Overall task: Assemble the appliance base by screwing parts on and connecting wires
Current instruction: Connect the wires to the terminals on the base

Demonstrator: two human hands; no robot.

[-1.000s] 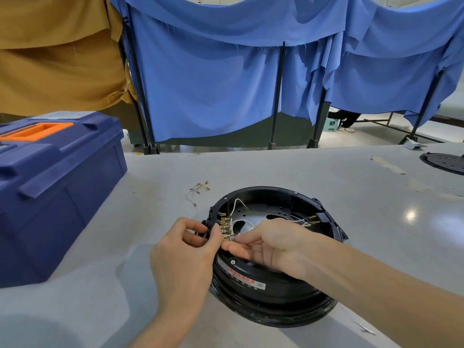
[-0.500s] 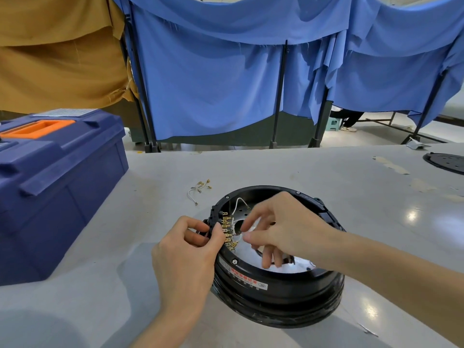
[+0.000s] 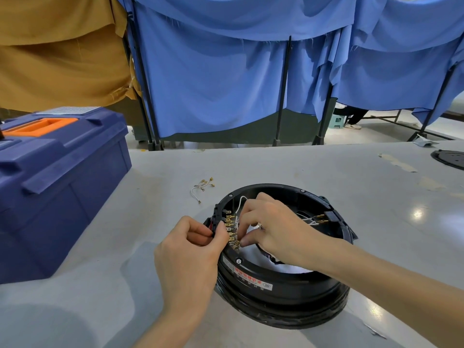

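**Appliance base worked on by two bare hands**

One round black appliance base (image 3: 288,285) is set on a grey table (image 3: 276,167), close to the viewer. Its open side is turned upward and its labelled wall faces the viewer. Because it is round, no long axis can be given. One row of brass terminals (image 3: 229,228) is fixed inside the left rim, running from near to far. The black connector block (image 3: 218,217) on that rim is pinched by the left hand (image 3: 188,254), fingers curled. The right hand (image 3: 273,227) is bent over the terminals; whether anything is held cannot be told. One blue toolbox (image 3: 62,187) is placed at left. One bundle of loose wires (image 3: 202,187) lies just beyond the base.
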